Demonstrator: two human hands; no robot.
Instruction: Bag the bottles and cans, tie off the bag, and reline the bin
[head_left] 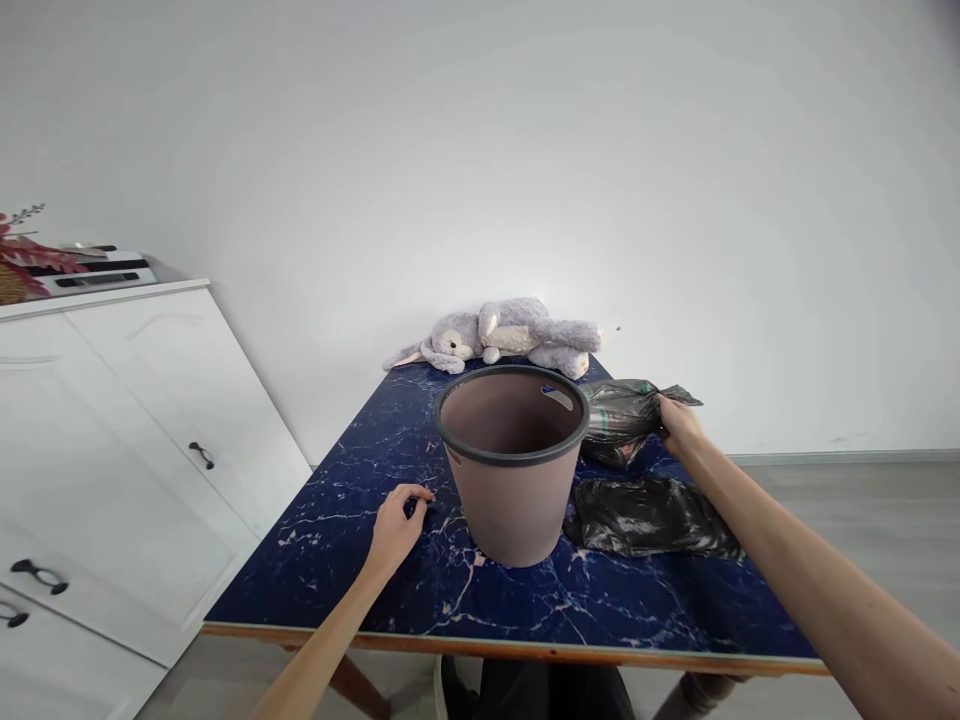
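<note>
Thin dark plastic is bunched at the neck in my right hand (681,425), which grasps the filled bag (624,412) just right of the upright bin (514,505) on the table (330,535). The film looks flimsy, so a hard pull on that one gathered spot could tear it and spill the contents. The bin hides the bag's left side, so I can't tell whether the two touch; if they do, a sideways tug might shift the bin, because my left hand (399,525), loosely curled with nothing visible in it, is beside the bin without bracing it. Nearer me lies the flat black bag (649,515), partly behind my right forearm, which could snag that slack film and drag it along.
</note>
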